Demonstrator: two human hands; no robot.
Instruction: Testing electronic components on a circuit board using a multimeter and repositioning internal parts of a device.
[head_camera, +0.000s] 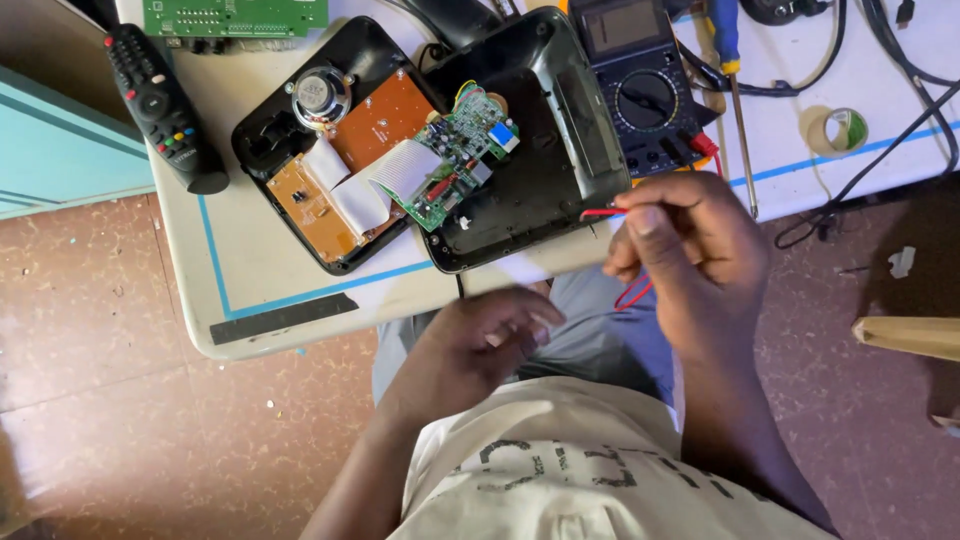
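Observation:
My right hand (690, 250) pinches a thin red probe (603, 213) at the table's near edge, its red lead (634, 293) trailing down under my palm. The probe tip points left toward the opened black device shell (560, 130). My left hand (480, 345) hovers below the table edge over my lap, fingers curled and blurred, with nothing visibly in it. Inside the opened shell lies a green circuit board (455, 160) joined by a white ribbon cable (385, 180) to brown boards (375, 125) in the other shell half, beside a round speaker (320, 97).
A black multimeter (640, 85) lies right of the shell. A black remote control (160, 105) rests at the left, another green board (235, 15) at the far edge. A screwdriver (735, 90), tape roll (835, 130) and black cables (900, 130) occupy the right. Tiled floor below.

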